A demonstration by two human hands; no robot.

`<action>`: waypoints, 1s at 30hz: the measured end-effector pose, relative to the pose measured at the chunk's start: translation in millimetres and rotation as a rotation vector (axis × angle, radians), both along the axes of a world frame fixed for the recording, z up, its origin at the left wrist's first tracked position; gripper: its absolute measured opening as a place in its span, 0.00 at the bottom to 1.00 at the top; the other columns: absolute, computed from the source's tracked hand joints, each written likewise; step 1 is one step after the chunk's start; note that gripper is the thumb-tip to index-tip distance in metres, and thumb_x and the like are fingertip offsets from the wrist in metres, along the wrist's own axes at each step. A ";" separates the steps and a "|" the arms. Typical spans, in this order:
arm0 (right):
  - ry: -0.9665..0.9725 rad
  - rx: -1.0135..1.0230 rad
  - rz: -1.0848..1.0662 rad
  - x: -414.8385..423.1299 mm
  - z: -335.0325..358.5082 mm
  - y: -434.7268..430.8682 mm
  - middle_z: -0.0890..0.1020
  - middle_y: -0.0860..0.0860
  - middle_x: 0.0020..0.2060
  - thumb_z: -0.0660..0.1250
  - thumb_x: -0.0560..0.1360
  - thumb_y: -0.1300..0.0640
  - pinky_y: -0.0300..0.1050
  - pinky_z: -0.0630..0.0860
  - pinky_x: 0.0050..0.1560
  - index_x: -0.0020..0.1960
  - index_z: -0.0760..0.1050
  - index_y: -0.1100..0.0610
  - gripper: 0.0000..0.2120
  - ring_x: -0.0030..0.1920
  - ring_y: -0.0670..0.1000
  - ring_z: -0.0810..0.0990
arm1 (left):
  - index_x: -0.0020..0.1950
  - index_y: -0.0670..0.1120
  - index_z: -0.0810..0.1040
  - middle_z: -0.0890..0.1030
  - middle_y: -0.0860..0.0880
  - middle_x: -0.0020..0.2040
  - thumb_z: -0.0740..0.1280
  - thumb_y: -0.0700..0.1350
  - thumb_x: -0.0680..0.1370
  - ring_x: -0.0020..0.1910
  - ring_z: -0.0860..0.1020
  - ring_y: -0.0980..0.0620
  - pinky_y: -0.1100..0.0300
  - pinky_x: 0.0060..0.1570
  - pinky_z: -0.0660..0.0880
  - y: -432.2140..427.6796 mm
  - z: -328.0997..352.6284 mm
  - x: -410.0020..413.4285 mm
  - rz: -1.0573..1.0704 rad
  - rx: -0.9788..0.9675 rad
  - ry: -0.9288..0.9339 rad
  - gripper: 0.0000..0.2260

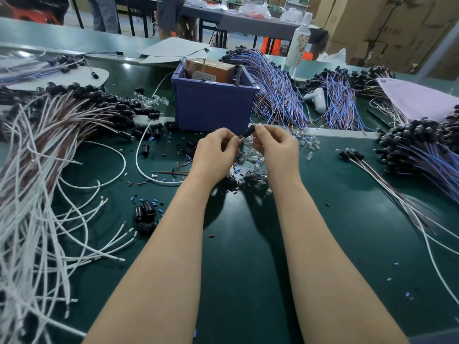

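- Holding a small black socket (248, 131) between both hands, the person had it raised over the middle of the green table (248, 256), just on the near side of the blue bin (213, 108).
- The left hand (213, 155) had its fingers curled in. Thumb and forefinger pinched the left, nearer end of the black socket, where a pale tip showed; what that tip was could not be told.
- The right hand (278, 147) was also curled, with thumb and forefinger pinching the right, farther end of the socket.
- The socket was off the table and tilted, its right end higher than its left.
- Clear glass bulbs (253, 158) lay in a loose heap on the table directly under the hands, with a few more scattered to the right.
- The blue bin stood upright just beyond the hands and held a brown box (211, 70).
- White wires (37, 219) lay in a large fanned bundle along the left side, with dark caps at their far ends.
- Blue and brown wires (280, 95) were heaped right of the bin, touching its right wall.
- Loose black caps (145, 213) lay in a small cluster left of the left forearm.
- Short blue and brown offcuts (154, 202) were strewn across the table around that cluster.
- A white bottle (298, 43) stood upright at the far right, behind the heaped wires.
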State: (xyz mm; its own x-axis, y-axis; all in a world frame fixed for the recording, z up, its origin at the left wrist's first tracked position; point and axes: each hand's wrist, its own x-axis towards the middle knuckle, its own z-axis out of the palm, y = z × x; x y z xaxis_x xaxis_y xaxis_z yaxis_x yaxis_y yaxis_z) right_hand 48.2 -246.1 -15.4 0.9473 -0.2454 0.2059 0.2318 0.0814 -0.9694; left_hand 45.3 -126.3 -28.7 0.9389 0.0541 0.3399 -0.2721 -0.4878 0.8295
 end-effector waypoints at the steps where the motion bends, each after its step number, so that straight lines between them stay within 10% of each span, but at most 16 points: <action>1: 0.004 0.022 -0.001 0.2 0.2 -0.6 0.79 0.48 0.31 0.66 0.76 0.64 0.33 0.76 0.38 0.39 0.78 0.56 0.08 0.31 0.40 0.77 | 0.47 0.45 0.78 0.82 0.53 0.37 0.62 0.44 0.80 0.37 0.77 0.57 0.74 0.35 0.67 0.4 -0.1 0.2 0.003 0.003 0.003 0.07; 19: 0.024 -0.040 0.064 -1.4 -0.9 2.5 0.79 0.47 0.31 0.70 0.74 0.61 0.39 0.76 0.43 0.39 0.79 0.55 0.06 0.35 0.45 0.76 | 0.47 0.46 0.78 0.80 0.56 0.35 0.62 0.44 0.80 0.35 0.75 0.62 0.77 0.34 0.67 2.8 1.6 -1.9 -0.021 0.028 0.007 0.07; 30: 0.041 -0.063 0.051 -2.3 -2.9 5.7 0.78 0.49 0.30 0.69 0.75 0.61 0.38 0.75 0.41 0.38 0.78 0.57 0.07 0.32 0.44 0.75 | 0.47 0.47 0.80 0.84 0.52 0.41 0.62 0.45 0.80 0.42 0.79 0.53 0.58 0.48 0.75 4.9 -0.2 -0.2 -0.044 0.070 0.041 0.07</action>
State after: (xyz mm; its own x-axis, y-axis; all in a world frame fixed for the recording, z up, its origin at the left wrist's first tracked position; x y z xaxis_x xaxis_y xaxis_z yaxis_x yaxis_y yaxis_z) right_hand 45.8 -240.4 -18.3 0.9662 -0.1849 0.1799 0.1887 0.0309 -0.9816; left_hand 45.1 -121.3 -29.0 0.9532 -0.0096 0.3022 -0.2605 -0.5335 0.8047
